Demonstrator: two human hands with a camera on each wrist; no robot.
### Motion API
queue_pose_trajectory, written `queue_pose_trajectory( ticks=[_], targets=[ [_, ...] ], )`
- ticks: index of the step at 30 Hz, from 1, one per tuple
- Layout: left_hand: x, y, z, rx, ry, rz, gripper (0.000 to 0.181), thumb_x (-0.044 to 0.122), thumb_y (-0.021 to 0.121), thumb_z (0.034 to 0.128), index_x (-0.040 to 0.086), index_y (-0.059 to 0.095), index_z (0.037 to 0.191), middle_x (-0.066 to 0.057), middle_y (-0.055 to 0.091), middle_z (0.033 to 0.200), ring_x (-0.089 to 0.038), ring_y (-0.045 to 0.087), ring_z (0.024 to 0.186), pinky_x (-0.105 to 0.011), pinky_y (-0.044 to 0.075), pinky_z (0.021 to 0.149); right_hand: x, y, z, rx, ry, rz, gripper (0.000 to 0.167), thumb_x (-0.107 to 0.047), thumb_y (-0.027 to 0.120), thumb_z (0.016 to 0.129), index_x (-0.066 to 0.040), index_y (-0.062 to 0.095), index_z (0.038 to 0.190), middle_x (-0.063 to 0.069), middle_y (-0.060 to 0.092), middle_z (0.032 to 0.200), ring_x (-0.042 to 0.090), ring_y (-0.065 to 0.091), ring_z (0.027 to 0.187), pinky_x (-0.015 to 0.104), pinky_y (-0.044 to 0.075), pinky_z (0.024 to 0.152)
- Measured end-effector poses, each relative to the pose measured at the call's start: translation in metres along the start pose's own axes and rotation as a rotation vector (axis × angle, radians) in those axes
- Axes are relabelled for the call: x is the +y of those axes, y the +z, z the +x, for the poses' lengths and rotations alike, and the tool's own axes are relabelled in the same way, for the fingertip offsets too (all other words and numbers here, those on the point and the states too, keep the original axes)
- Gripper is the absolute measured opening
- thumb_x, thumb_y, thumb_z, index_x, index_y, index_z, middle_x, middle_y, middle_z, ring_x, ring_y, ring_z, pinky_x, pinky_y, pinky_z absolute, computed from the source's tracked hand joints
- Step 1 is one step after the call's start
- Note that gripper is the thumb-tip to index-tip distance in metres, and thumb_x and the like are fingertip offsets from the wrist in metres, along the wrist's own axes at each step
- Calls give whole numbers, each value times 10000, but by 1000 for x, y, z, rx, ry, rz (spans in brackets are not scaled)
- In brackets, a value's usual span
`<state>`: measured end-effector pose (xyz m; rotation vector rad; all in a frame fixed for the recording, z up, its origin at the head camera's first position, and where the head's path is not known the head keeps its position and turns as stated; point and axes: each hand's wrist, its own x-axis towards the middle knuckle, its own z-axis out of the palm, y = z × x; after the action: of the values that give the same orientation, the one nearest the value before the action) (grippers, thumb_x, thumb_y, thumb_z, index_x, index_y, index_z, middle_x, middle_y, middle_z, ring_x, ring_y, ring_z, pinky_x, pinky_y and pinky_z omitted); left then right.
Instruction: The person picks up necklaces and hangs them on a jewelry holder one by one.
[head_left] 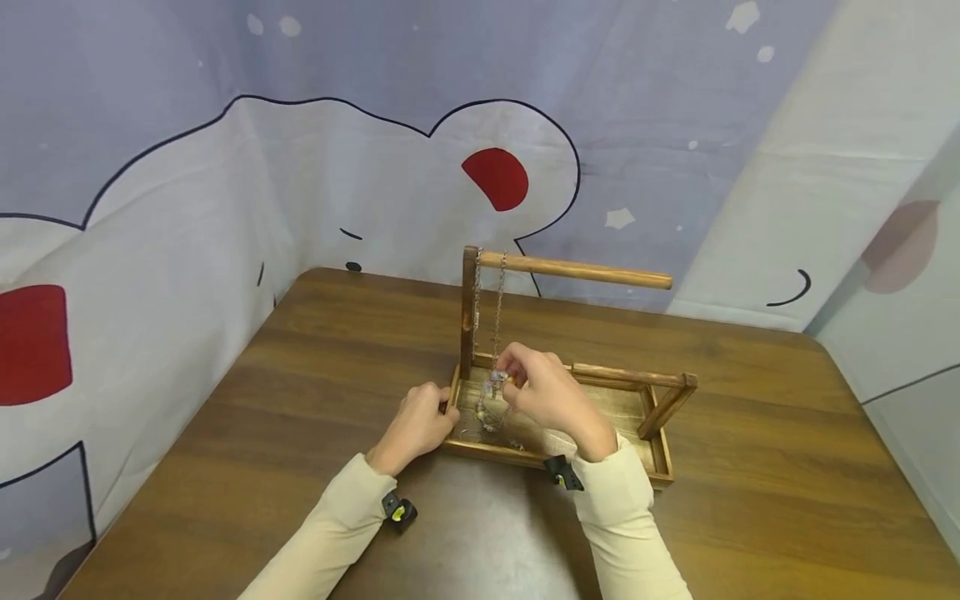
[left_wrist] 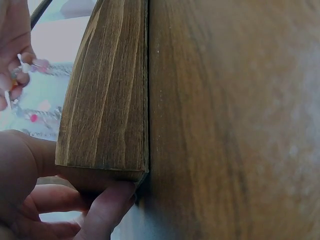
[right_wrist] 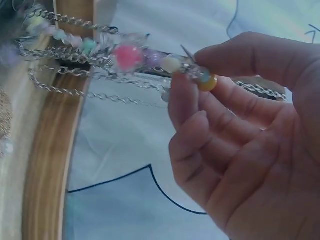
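Note:
A wooden jewellery stand (head_left: 483, 450) has a shallow tray base and a raised bar (head_left: 577, 269), with silver chains (head_left: 498, 300) hanging from the bar's left end. My left hand (head_left: 417, 421) grips the tray's left end wall (left_wrist: 105, 90), its fingers bent around the edge in the left wrist view. Above the tray, my right hand (head_left: 551, 392) pinches a chain strung with pastel beads (right_wrist: 152, 59) between thumb and fingers. A pink bead (right_wrist: 127, 57) and a yellow bead (right_wrist: 207, 83) show in the right wrist view.
A lower wooden bar (head_left: 626, 374) runs to a short post (head_left: 667, 406) at the stand's right. Small jewellery pieces lie in the tray. The stand is on a brown wooden table (head_left: 300, 358), with a patterned cloth (head_left: 390, 183) behind.

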<state>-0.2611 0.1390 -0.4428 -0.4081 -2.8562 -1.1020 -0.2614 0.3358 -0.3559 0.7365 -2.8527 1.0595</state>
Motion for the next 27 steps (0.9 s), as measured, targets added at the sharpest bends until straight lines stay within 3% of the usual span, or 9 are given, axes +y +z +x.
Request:
queue_pose_trajectory(
  ticks=[4, 6, 11, 17, 20, 24, 26, 27],
  targets=[
    [1, -1, 0, -21, -25, -23, 192, 61, 541, 786, 1, 692, 890, -219, 609, 1085, -77, 353, 393, -244, 355, 441, -4, -7, -3, 36, -12, 20, 224, -30, 574, 772, -78, 599, 990, 13, 628, 848, 105, 567, 729, 271, 473, 648],
    [1, -1, -1, -21, -28, -26, 205, 62, 541, 786, -2, 691, 911, -220, 608, 1079, -74, 356, 392, -246, 355, 441, -6, -9, -4, 45, -25, 19, 222, -35, 568, 776, -81, 596, 991, 3, 625, 847, 106, 567, 730, 269, 471, 640],
    [0, -1, -2, -20, -15, -29, 134, 56, 533, 789, 21, 653, 741, -216, 622, 984, -59, 363, 396, -229, 344, 418, -11, -16, -9, 83, -58, 25, 219, -27, 564, 780, -79, 601, 989, 14, 639, 865, 125, 576, 729, 274, 466, 615],
    [1, -2, -3, -16, -12, -36, 173, 45, 541, 791, 58, 599, 628, -256, 597, 1105, -63, 346, 383, -222, 332, 401, -9, -24, -12, 123, -82, 23, 201, -27, 569, 792, -89, 605, 980, 12, 641, 838, 129, 565, 718, 280, 446, 605],
    [1, -3, -4, -8, -6, -24, 230, 40, 546, 786, 95, 512, 565, -228, 634, 999, -78, 369, 409, -235, 342, 421, -9, -28, -14, 143, -93, 32, 184, -33, 576, 807, -91, 600, 979, 14, 638, 830, 125, 570, 717, 303, 455, 609],
    [0, -1, -3, -11, -9, -24, 134, 44, 546, 787, 24, 650, 706, -244, 631, 1016, -72, 325, 387, -235, 336, 407, -10, -32, -15, 202, -116, 49, 161, -40, 599, 826, -82, 591, 981, 17, 627, 833, 115, 584, 717, 301, 481, 616],
    [0, -1, -2, -16, -13, -24, 151, 52, 543, 792, 2, 686, 801, -263, 555, 1171, -62, 298, 370, -232, 338, 401, -10, -34, -15, 245, -127, 79, 164, -30, 604, 829, -72, 586, 987, 26, 624, 835, 114, 588, 714, 279, 489, 624],
    [0, 0, -2, -18, -13, -24, 160, 52, 541, 792, 1, 690, 821, -262, 553, 1173, -61, 284, 366, -231, 336, 397, -10, -35, -15, 266, -130, 100, 168, -27, 601, 833, -68, 585, 995, 31, 624, 838, 118, 589, 721, 266, 491, 625]
  ],
)
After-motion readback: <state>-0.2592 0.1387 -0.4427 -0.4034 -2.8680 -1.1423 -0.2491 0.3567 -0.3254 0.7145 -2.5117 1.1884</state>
